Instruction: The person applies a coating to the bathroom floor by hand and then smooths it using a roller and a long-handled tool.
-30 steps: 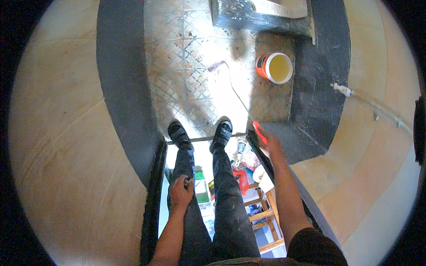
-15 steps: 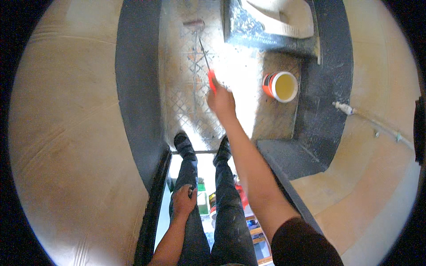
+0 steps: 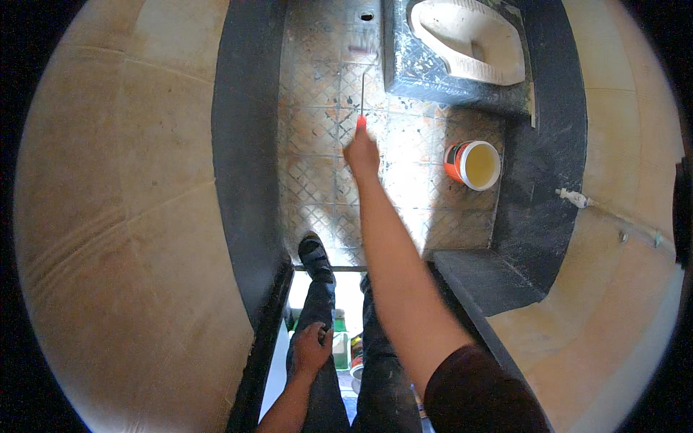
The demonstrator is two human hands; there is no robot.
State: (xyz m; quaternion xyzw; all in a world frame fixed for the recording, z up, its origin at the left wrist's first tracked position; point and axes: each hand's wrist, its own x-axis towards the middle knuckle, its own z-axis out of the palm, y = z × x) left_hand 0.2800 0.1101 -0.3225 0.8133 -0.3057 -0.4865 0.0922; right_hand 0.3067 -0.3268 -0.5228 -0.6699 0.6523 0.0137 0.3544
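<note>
In my right hand is the red handle of a paint roller, the fingers closed round it. Its thin metal rod reaches away from me over the tiled floor. At the far end the roller head is smeared by motion, so I cannot tell whether it touches the tiles. My left hand rests by my left thigh with curled fingers; whatever is in them, if anything, is hidden. To the right of my right hand stands an orange and black bucket with a white rim, pale yellow liquid inside.
A squat toilet sits on a raised dark block at the far right. Beyond the roller is a floor drain hole. Dark-based walls flank the tiles. A pipe runs along the right wall. Containers stand behind my feet.
The roller has swung from pointing up-left to pointing nearly straight ahead, my right hand moving with it. The view has shifted, showing more of the toilet and the drain hole.
</note>
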